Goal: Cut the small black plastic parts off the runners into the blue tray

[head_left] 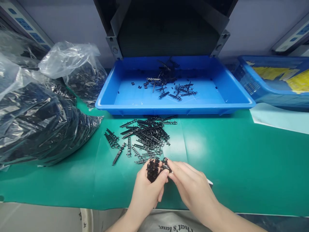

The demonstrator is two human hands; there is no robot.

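The green surface (241,161) fills the lower part of the frame, and a dark hood (166,29) stands at top centre. At the left lie about three clear plastic bags (31,125) of black parts; the rear one is partly hidden. There are two blue trays: a large tray (169,108) at centre, and another tray (270,96) cut by the right edge, with yellow paper (272,72) inside. The large tray holds roughly a dozen black strips and some small loose bits. Below it, a pile of black plastic strips (145,138) lies on the surface, too many and too crossed for an exact count.

At lower centre are two hands. The left hand (147,193) is half closed and holds a bunch of black pieces (152,170) upright. The right hand (193,190) pinches one small black piece (165,166) beside that bunch. For such small parts, it seems good to keep both hands low and close together.
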